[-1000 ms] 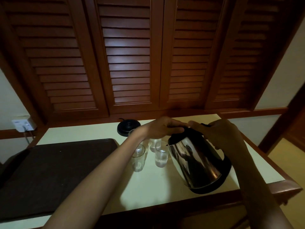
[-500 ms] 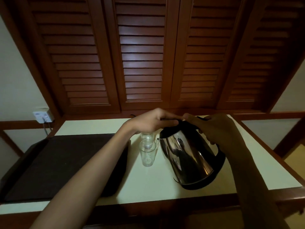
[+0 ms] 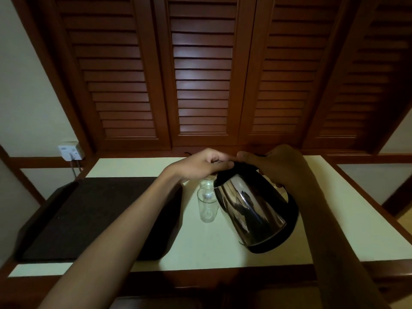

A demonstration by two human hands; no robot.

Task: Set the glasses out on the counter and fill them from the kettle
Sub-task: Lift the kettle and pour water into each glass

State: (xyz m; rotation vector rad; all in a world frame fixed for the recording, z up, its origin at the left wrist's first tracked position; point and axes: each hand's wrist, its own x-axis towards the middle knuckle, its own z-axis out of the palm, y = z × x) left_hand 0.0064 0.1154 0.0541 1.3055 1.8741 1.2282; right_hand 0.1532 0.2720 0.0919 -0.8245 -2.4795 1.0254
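A shiny steel kettle (image 3: 252,212) with a black lid and base hangs tilted to the left above the pale counter (image 3: 200,246). My right hand (image 3: 278,168) grips its handle at the top right. My left hand (image 3: 200,166) rests its fingers on the black lid near the spout. A clear glass (image 3: 207,207) stands upright just left of the spout. A second glass (image 3: 206,182) stands right behind it, partly hidden by my left hand. I cannot tell whether water is flowing.
A dark brown tray (image 3: 89,217) lies on the counter's left half, under my left forearm. A wall socket (image 3: 71,150) with a cord sits at the back left. Louvred wooden doors (image 3: 200,74) close off the back. A wooden rim (image 3: 223,277) edges the counter's front.
The view has shifted, so the kettle and glasses sit nearer the middle. The kettle base and a third glass seen one second ago are hidden now. Both hands keep their hold.
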